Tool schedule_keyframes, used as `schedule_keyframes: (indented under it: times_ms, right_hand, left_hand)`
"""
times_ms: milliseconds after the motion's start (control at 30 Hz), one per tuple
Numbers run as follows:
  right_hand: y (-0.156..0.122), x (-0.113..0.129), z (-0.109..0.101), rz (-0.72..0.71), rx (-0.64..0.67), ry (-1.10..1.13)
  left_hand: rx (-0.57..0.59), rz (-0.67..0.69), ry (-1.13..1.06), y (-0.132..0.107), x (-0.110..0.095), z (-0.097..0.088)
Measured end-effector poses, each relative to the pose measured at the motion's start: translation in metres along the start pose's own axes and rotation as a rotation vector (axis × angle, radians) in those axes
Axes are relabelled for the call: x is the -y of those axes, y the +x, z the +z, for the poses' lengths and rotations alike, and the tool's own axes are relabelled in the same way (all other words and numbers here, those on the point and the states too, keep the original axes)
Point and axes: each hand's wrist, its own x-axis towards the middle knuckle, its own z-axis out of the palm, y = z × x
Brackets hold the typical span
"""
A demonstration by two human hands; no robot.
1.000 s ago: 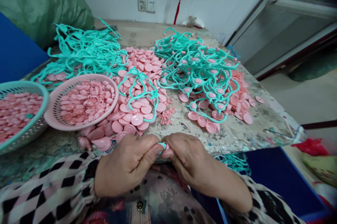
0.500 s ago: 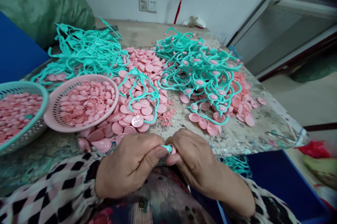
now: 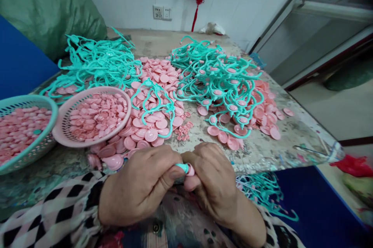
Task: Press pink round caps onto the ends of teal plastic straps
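Observation:
My left hand point(image 3: 140, 187) and my right hand point(image 3: 211, 182) meet in front of the table edge. Between their fingertips they pinch a small teal plastic piece with a pink end point(image 3: 185, 168). Just beyond my hands lies a heap of pink plastic discs point(image 3: 151, 135), with a loop of teal plastic runner point(image 3: 154, 102) on top. Tiny pink pieces point(image 3: 183, 131) sit close by on the table. A larger tangle of teal runners with pink beads point(image 3: 217, 81) lies to the right, and another teal tangle point(image 3: 99, 65) to the left.
A pink slotted basket point(image 3: 91, 89) and a teal slotted basket point(image 3: 29, 98), both full of pink discs, stand at the left on the stained table point(image 3: 262, 154). More teal runners point(image 3: 262, 191) hang below the right edge, above a blue bin point(image 3: 317, 205).
My hands have shifted slightly, turning the small piece so its teal stem points left. The view has tilted, showing more teal runners below the table's right edge.

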Motion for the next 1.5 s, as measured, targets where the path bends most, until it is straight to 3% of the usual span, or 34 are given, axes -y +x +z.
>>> schedule_keyframes:
  times_ms: [200,433,700,800,1000,1200,1333,1500]
  right_hand:
    - [-0.006,0.002,0.001,-0.023,-0.036,-0.013]
    - [-0.003,0.001,-0.006,-0.04,0.063,0.094]
    - [-0.004,-0.011,-0.005,-0.083,0.187,0.076]
    - [-0.003,-0.011,-0.009,-0.074,0.157,0.058]
    - [0.0,-0.01,-0.013,-0.118,0.004,-0.255]
    - [0.0,-0.01,-0.012,-0.155,-0.054,-0.377]
    - [0.002,-0.013,-0.012,-0.168,-0.027,-0.3]
    - [0.001,-0.016,-0.006,-0.129,0.016,0.005]
  left_hand:
    - [-0.022,0.046,0.036,-0.003,-0.003,0.007]
    - [0.031,0.056,0.18,0.0,-0.007,0.007]
    - [0.068,0.041,0.188,0.005,0.002,0.007]
    - [0.025,0.008,0.103,0.006,0.001,0.008]
    - [-0.056,-0.122,-0.015,0.006,-0.002,0.012]
    - [-0.004,-0.211,-0.061,0.006,-0.007,0.014]
    - [0.027,-0.148,-0.038,0.007,-0.008,0.013]
    - [-0.027,-0.058,0.089,0.005,-0.005,0.02]
